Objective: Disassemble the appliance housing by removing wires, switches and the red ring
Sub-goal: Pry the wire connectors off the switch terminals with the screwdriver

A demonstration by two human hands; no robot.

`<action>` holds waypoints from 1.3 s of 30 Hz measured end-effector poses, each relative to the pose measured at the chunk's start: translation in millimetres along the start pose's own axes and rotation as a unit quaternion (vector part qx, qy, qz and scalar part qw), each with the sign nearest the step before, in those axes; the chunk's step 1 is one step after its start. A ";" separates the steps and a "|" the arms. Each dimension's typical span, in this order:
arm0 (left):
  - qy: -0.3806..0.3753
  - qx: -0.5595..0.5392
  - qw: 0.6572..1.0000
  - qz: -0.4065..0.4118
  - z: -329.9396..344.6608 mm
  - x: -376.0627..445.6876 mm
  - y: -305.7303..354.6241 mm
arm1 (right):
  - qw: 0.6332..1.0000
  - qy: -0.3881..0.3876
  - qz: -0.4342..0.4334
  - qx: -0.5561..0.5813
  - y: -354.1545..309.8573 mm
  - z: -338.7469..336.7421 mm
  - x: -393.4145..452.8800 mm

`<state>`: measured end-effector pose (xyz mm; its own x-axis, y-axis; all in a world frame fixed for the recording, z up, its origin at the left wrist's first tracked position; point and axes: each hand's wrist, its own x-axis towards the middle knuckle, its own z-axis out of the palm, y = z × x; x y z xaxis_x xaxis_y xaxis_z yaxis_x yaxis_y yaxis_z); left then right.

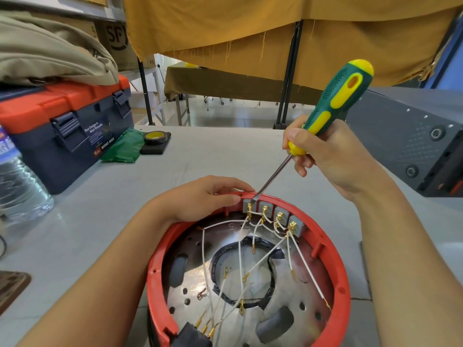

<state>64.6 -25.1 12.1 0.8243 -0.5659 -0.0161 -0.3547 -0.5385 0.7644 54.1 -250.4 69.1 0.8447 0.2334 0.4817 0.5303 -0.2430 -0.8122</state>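
Note:
The round appliance housing lies open in front of me, its red ring (335, 266) framing a shiny metal plate (288, 291). Several grey switches (273, 212) with brass terminals sit along the ring's far inner wall. White wires (240, 249) run from them across the plate, many ends loose. My left hand (203, 196) grips the ring's far left rim, the thumb pressed beside the leftmost switch. My right hand (328, 154) holds a green and yellow screwdriver (338, 98); its tip touches the top of the leftmost switch.
An orange and navy toolbox (65, 128) stands at the left with a folded cloth on top. A plastic bottle (17, 181), a green bag (125, 149) and a tape roll (155, 137) lie near it. A dark metal case (411, 139) occupies the right side.

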 end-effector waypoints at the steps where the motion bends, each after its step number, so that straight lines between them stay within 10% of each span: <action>1: 0.001 0.001 1.000 0.000 0.0 0.2 -0.2 | 1.000 -0.003 0.000 -0.005 -0.7 -0.8 -0.4; 39: 0.010 0.017 1.000 0.013 1.4 0.6 2.4 | 0.953 0.155 0.131 0.224 42.9 14.9 1.9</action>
<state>63.5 -27.6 13.0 0.8236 -0.5669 0.0171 -0.3906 -0.5449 0.7419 77.4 -246.4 30.2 0.9617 -0.0858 0.2604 0.2723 0.1882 -0.9436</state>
